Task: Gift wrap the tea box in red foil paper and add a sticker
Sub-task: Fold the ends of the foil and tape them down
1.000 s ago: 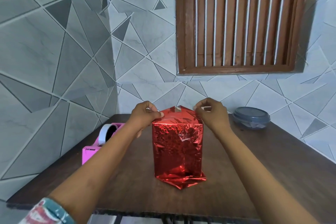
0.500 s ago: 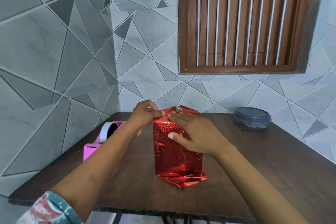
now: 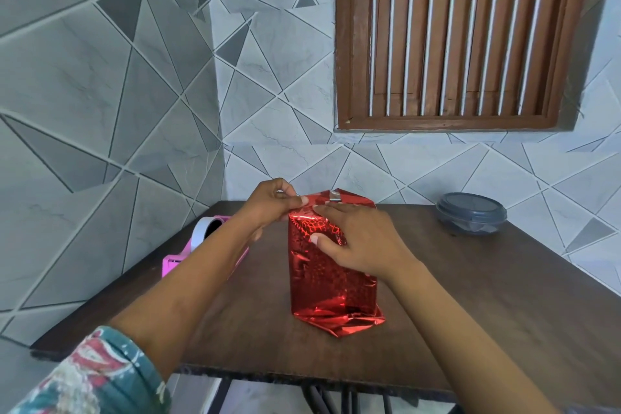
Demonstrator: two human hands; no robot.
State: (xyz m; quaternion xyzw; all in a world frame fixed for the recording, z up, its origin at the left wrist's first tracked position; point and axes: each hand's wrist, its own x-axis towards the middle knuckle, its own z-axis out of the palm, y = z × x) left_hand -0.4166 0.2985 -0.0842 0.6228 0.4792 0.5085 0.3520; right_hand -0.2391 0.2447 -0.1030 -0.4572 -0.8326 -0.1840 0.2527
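Note:
The tea box [image 3: 331, 282] stands upright in the middle of the dark wooden table [image 3: 487, 296], covered in shiny red foil paper. Loose foil spreads crumpled at its base. A small strip of clear tape [image 3: 335, 196] sits on the top fold. My left hand [image 3: 272, 203] pinches the foil at the box's top left corner. My right hand [image 3: 356, 239] lies across the top and front face with straight fingers, pressing the foil down. No sticker is in view.
A pink tape dispenser [image 3: 201, 244] with a white roll stands left of the box, partly behind my left forearm. A dark round lidded container [image 3: 470, 213] sits at the back right. Tiled walls close the left and far sides.
My right hand left the top right corner and came down flat over the top and front of the box. My left hand kept its pinch at the top left corner.

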